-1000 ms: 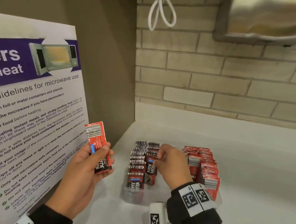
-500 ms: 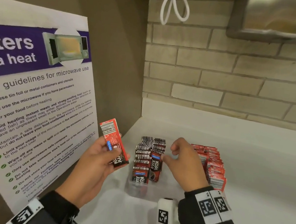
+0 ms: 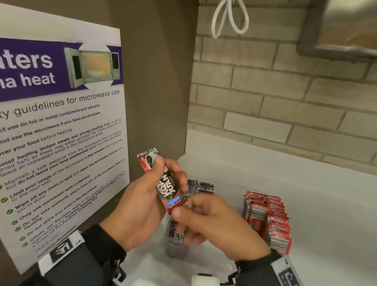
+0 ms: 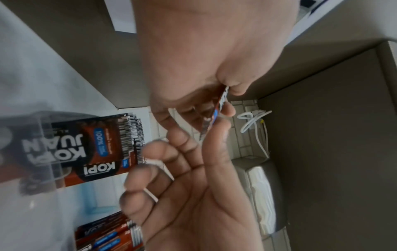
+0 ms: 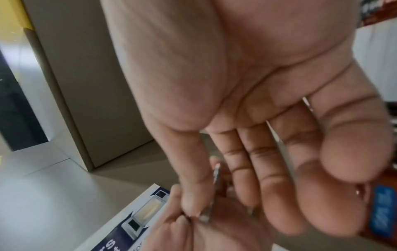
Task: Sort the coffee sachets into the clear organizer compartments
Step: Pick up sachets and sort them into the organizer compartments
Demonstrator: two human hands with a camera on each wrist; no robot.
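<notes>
Both hands are on one coffee sachet [image 3: 164,185] right now, held up just above the clear organizer [image 3: 176,249]; the left hand [image 3: 140,208] is wrapped round it with the thumb across the front, and the right hand [image 3: 215,221] is pinching its lower end between thumb and forefinger. Looks like a hand-over to me; I'd get the right-hand pinch firm before the left lets go, then drop it upright into the dark row in the organizer, label facing like the others. It's a thin flat foil packet, glossy, dark with a red edge, probably slippery and crinkly; the organizer walls are see-through plastic. To the organizer's right a red sachet stack [image 3: 268,218] stands packed on edge, barcodes showing.
</notes>
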